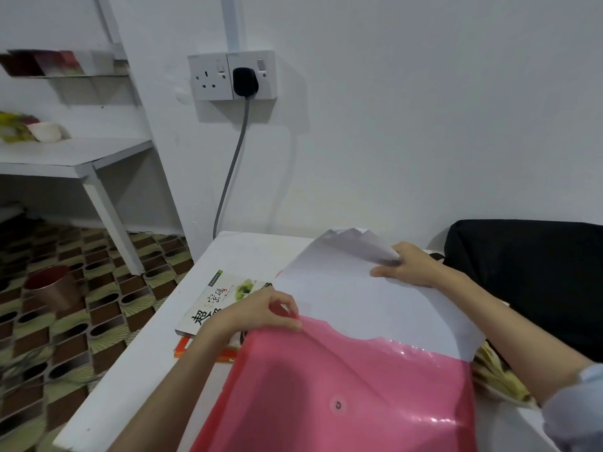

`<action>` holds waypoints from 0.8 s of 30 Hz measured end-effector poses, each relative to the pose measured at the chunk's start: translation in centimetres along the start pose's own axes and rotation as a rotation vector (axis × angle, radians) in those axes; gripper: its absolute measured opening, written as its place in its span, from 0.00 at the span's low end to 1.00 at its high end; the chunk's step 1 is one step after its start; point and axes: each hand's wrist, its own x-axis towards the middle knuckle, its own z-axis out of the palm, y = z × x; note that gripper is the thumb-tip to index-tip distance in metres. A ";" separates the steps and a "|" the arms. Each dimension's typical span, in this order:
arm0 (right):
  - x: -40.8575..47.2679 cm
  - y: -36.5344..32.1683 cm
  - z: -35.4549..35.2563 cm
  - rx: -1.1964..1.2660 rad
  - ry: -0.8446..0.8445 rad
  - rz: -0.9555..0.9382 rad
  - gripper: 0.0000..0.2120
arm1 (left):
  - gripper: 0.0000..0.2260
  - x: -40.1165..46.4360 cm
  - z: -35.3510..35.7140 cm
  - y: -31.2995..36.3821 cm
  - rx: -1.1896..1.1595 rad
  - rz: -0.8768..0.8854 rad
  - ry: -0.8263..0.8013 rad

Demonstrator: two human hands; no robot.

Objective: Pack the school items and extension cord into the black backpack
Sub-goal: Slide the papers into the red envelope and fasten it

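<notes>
One head-worn camera looked forward and down from close above the table (248, 256), facing the wall socket (232, 76) and wall.

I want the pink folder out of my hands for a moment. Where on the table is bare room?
Bare table lies between the wall and the book, and along the front left edge. Crowded at right: white papers, pink folder, black backpack.
</notes>
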 end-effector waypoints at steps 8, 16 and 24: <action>0.4 -0.6 1.1 -0.038 -0.154 -0.003 0.10 | 0.12 1.1 0.2 -0.8 0.289 0.040 0.337; -0.9 -2.7 1.1 -0.146 -0.083 -0.214 0.09 | 0.09 1.7 1.2 -0.6 0.242 0.073 0.391; -2.1 -4.3 -1.2 -0.311 -0.335 -0.005 0.13 | 0.09 2.6 3.4 -1.6 -0.005 0.076 0.574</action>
